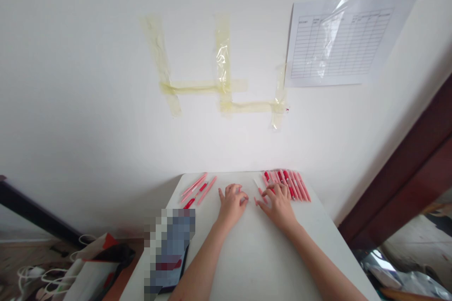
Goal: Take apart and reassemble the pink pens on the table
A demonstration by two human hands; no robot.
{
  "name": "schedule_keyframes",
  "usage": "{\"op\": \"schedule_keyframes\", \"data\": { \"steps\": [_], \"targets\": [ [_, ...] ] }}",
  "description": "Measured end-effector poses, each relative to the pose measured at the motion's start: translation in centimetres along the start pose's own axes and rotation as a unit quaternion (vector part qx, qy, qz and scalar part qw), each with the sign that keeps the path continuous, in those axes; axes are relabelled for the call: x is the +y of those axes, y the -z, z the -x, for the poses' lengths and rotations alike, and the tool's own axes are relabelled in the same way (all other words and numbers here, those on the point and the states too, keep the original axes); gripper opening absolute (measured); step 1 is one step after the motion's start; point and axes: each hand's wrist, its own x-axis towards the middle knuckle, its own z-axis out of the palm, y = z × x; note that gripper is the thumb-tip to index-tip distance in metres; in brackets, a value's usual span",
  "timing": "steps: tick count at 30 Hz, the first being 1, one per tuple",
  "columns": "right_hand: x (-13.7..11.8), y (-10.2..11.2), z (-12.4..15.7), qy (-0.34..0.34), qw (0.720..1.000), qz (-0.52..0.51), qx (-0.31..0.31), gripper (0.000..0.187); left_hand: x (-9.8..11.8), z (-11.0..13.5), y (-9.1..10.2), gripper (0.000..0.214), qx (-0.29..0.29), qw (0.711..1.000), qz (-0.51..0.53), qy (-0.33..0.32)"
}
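My left hand (233, 203) rests low over the middle of the white table, fingers bent and somewhat apart. I make out nothing held in it. To its right, my right hand (281, 206) has its fingers curved and spread, with the fingertips over the left edge of a group of pink pens (297, 187). Between its thumb and index finger lies a pink pen with a whitish end (259, 186); whether the fingers grip it is unclear. A small pink piece shows at the thumb tip. Red pen parts (280, 177) lie among the pink pens, partly hidden by this hand.
Several pink pens (193, 187) and a red-and-white pen (189, 203) lie at the table's far left. A blurred-out phone-like object (173, 254) sits at the left edge. The wall (106, 80) bears yellowed tape and a printed form (339, 47). Bags (92, 263) stand on the floor.
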Motion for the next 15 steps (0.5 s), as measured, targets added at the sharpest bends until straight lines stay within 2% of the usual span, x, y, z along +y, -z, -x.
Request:
{"op": "schedule_keyframes", "data": {
  "steps": [4, 9, 15],
  "targets": [
    [-0.8, 0.2, 0.0, 0.019, 1.0, -0.008, -0.016, 0.021, 0.0, 0.0, 0.0, 0.01, -0.001, 1.0, -0.001, -0.003],
    [-1.3, 0.2, 0.1, 0.011, 0.999, 0.0, -0.036, 0.017, 0.1, -0.1, 0.0, 0.009, 0.004, 1.0, -0.003, -0.001],
    [-1.3, -0.1, 0.0, 0.019, 0.999, 0.011, -0.028, 0.011, 0.2, -0.1, 0.1, 0.008, 0.014, 1.0, -0.008, 0.001]
  ]
}}
